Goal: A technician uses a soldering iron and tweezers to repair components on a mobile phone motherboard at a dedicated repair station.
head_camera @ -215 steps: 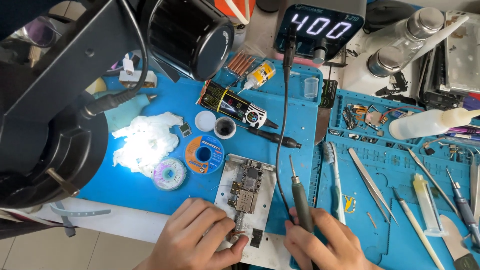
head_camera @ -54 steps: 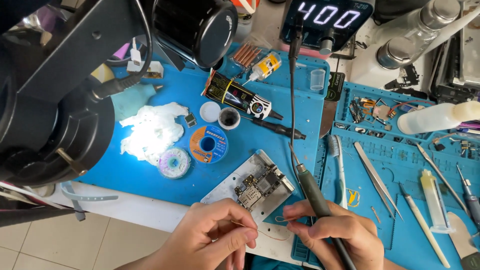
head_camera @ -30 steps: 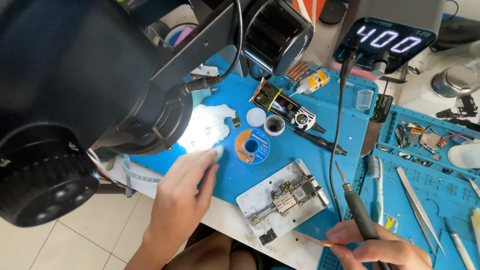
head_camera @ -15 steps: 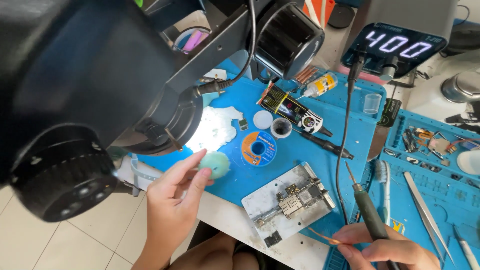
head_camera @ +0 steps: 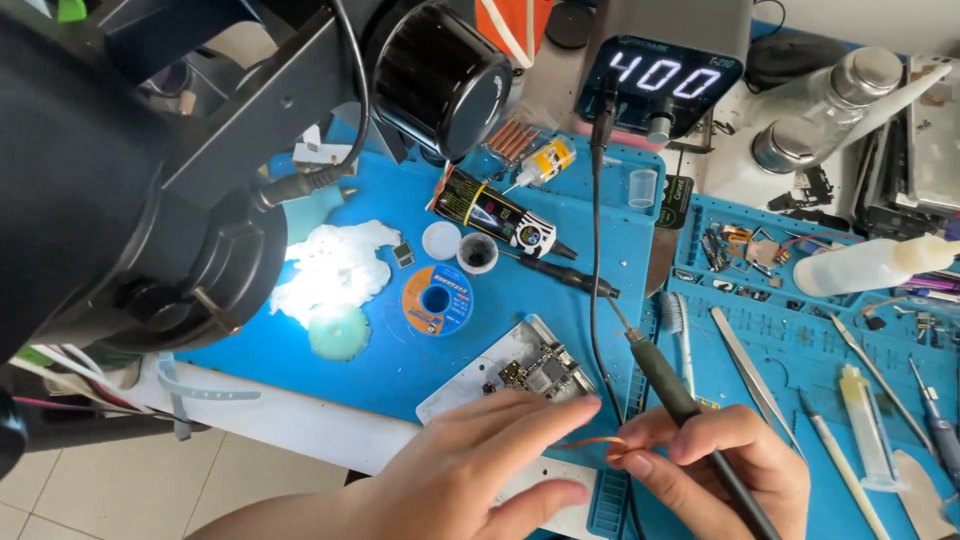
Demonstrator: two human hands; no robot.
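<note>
Nearest the camera, the left hand lies flat over the lower edge of the metal holder plate, fingers stretched out toward the right and gripping nothing, with the fingertips reaching a thin strip of copper braid. The right hand is closed around the dark handle of a soldering iron, and its thumb and forefinger also pinch the near end of that braid (the strip runs between the two hands). The iron's tip points up and left, just beside the small circuit board clamped on the plate.

All of this sits on a blue mat spread over the desk. A little farther up the mat are an orange and blue spool of braid, a round pale green pad and a brightly lit white cloth under the microscope, which fills the left side. To the right, a tray mat carries tweezers and a white squeeze bottle.

Beyond these lie a black tube and a small yellow bottle. Farthest back stands the soldering station with a lit number display.
</note>
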